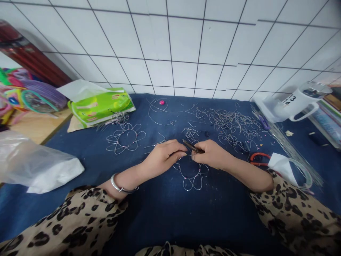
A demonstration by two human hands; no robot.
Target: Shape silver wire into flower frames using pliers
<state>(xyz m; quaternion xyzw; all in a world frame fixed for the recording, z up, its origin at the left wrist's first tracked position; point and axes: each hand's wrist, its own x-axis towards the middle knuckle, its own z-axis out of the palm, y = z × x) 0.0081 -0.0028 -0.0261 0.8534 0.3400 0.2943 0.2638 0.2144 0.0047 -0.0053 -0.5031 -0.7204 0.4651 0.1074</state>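
Observation:
At the middle of the table my left hand [165,154] is closed in a pinch at the upper edge of a wire flower [192,188]. Thin silver loops and small pink beads make up this flower, and its top is hidden behind my fingers. Dark-jawed pliers [196,148] are gripped in my right hand [210,153], their tip pointing left, close to my left fingertips. To the left lies another wire flower [126,142] with looped petals round a ring. Just beyond my hands sits a small tangle of bent wire [191,133].
A heap of wire scraps [234,122] spreads at the back right, near straight wires [295,156], orange-handled scissors [258,159] and a white mug [303,103]. A green tissue pack [101,106] and a plastic bag [53,167] lie left. The tiled wall [183,46] closes the back.

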